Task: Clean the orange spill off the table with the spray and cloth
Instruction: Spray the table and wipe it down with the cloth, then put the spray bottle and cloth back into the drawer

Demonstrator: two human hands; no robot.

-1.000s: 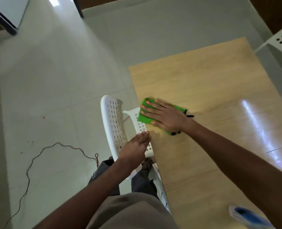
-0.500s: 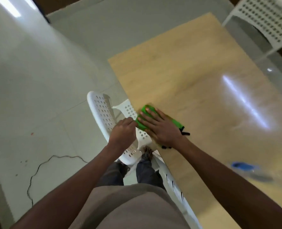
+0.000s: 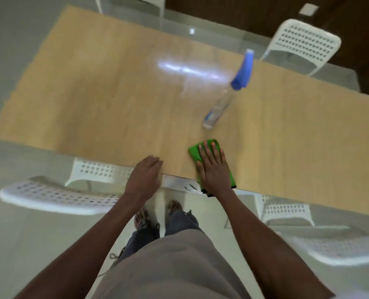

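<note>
Green cloth [image 3: 210,162] is lying at counter [image 3: 105,87] near edge, long axis running away from body. R hand [image 3: 212,167] is pressing it flat, fingers straight. L hand [image 3: 145,176] is resting on edge, fingers relaxed, holding nothing. Spray bottle [image 3: 226,98] is standing just beyond cloth, nearer R hand. No orange spill visible.

Dining room: table [image 3: 114,87], white chairs [image 3: 304,43]

the room looks dim and soft. a white light shines as glare on my table [image 3: 114,87], just left of the spray bottle [image 3: 226,100]. everything is blurry, and the chairs [image 3: 49,197] at the edges look smeared and bent.
</note>
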